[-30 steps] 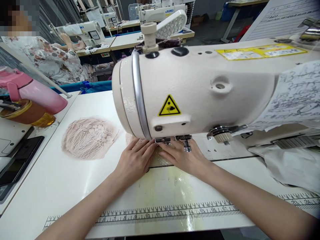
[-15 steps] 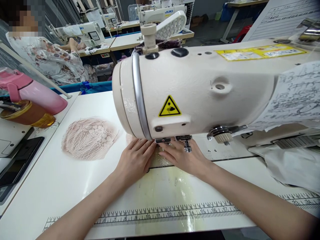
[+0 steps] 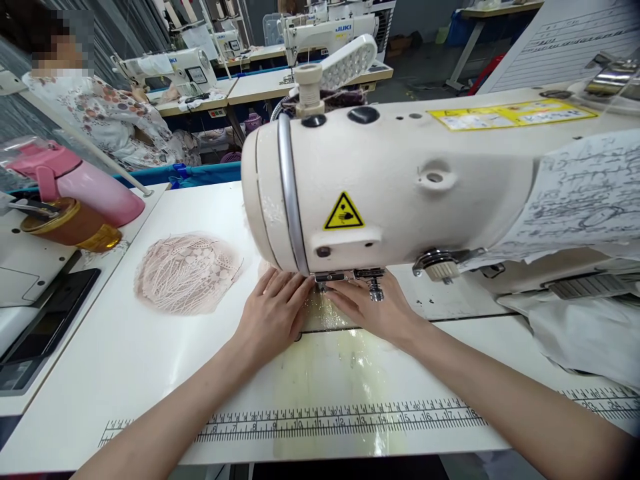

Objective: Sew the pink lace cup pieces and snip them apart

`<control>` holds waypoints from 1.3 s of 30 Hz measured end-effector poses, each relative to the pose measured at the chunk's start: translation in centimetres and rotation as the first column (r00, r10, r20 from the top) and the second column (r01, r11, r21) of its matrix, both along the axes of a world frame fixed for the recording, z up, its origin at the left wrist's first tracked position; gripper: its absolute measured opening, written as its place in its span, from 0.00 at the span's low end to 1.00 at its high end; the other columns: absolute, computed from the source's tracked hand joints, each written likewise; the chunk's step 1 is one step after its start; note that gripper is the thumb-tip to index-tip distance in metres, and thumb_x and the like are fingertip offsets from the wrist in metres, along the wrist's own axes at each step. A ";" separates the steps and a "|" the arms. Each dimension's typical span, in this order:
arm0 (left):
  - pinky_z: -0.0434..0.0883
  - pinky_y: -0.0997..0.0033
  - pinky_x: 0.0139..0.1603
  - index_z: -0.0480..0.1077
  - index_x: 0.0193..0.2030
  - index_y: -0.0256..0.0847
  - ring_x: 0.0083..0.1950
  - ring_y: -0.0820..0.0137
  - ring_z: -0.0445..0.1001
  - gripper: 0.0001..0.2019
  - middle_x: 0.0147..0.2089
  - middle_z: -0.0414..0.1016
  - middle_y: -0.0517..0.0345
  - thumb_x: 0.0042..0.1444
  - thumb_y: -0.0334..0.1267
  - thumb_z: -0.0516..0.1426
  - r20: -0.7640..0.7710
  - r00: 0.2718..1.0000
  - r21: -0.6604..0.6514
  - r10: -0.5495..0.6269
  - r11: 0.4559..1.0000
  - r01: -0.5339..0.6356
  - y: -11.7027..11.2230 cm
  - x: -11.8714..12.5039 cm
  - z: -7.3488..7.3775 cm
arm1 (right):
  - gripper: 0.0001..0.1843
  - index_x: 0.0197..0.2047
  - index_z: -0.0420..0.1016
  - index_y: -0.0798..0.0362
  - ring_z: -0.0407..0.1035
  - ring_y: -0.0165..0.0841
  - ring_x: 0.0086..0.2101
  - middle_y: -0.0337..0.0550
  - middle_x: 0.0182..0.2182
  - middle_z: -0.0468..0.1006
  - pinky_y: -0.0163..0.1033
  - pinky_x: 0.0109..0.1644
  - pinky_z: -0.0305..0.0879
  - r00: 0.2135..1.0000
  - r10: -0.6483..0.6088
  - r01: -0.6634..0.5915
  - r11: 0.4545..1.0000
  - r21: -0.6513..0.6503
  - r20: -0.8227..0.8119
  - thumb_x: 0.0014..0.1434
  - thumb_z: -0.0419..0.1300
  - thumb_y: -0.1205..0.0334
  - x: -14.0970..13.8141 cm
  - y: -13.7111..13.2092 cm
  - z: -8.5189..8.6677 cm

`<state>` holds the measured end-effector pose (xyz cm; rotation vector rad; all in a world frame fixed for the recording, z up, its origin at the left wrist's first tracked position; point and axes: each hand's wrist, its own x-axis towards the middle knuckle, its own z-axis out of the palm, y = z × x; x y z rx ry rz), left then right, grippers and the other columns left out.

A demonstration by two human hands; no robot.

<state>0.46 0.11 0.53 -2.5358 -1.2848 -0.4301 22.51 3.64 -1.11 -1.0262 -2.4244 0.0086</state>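
Work at the machine [image 3: 400, 187] appears under way. Left hand [image 3: 274, 308] and right hand [image 3: 380, 305] lie palms down, fingers extended beneath its head; any pinch is hidden. Mostly concealed cloth [image 3: 265, 266] shows beyond the left fingers. The lace [image 3: 187, 275] lies apart, leftward, finished or waiting: unclear.

Pale pink fabric [image 3: 263, 267], mostly hidden

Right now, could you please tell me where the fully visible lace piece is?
The pale pink lace piece lies on the white tabletop left of centre in the head view, between the amber cup and the left hand.
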 end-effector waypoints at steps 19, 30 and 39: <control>0.67 0.64 0.37 0.72 0.51 0.49 0.50 0.57 0.74 0.19 0.50 0.77 0.56 0.62 0.52 0.48 0.008 0.572 -0.272 0.820 0.552 -0.788 -0.9 -12.7 2.3 | 0.17 0.37 0.81 0.51 0.72 0.36 0.37 0.41 0.30 0.81 0.41 0.46 0.65 0.969 -0.033 0.074 0.985 0.158 -0.246 0.65 0.54 0.52 -0.8 1.0 -0.2; 0.67 0.69 0.36 0.71 0.30 0.39 0.37 0.66 0.70 0.18 0.33 0.74 0.59 0.57 0.53 0.55 0.527 0.377 -0.517 0.762 0.639 -0.569 -1.0 -13.6 3.4 | 0.14 0.34 0.79 0.49 0.72 0.36 0.38 0.40 0.32 0.81 0.42 0.47 0.64 0.963 -0.015 0.041 0.995 0.092 -0.270 0.65 0.55 0.55 -0.6 1.2 -0.2; 0.74 0.51 0.54 0.76 0.49 0.45 0.57 0.56 0.73 0.19 0.51 0.78 0.51 0.66 0.48 0.47 0.564 0.694 -0.690 0.447 0.717 0.098 -4.3 -6.7 4.6 | 0.15 0.30 0.77 0.49 0.73 0.38 0.37 0.41 0.27 0.79 0.41 0.41 0.66 0.967 -0.090 0.082 0.996 -0.043 -0.239 0.65 0.54 0.57 -0.3 1.2 0.7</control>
